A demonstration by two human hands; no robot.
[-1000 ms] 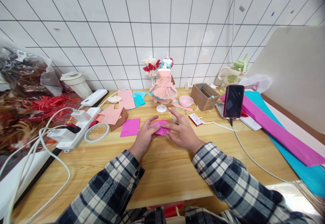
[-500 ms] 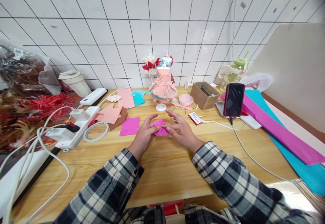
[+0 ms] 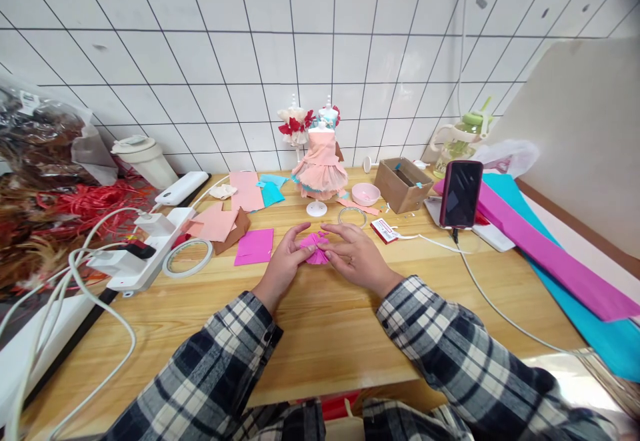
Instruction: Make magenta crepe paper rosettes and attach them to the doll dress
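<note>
Between my hands is a pleated piece of magenta crepe paper (image 3: 317, 253), fanned out in a rounded shape. My left hand (image 3: 286, 259) pinches its left side with the thumb on top. My right hand (image 3: 356, 254) pinches the right side, its fingers pointing left. Just beyond stands a small dress form in a pink ruffled paper dress (image 3: 323, 164) on a white round base (image 3: 317, 209). A flat magenta paper square (image 3: 254, 247) lies left of my left hand. Near my right fingertips lies a thin clear ring (image 3: 353, 209).
A tape roll (image 3: 167, 261), power strip (image 3: 150, 254) with cables and pink paper scraps (image 3: 213, 222) lie left. Rightward are a pink bowl (image 3: 365, 194), cardboard box (image 3: 403, 186), small red-white box (image 3: 385, 230), propped phone (image 3: 461, 194) and long paper sheets (image 3: 550, 254).
My right index finger has moved forward and left, near the paper's far edge. Both hands still hold the magenta paper in about the same place.
</note>
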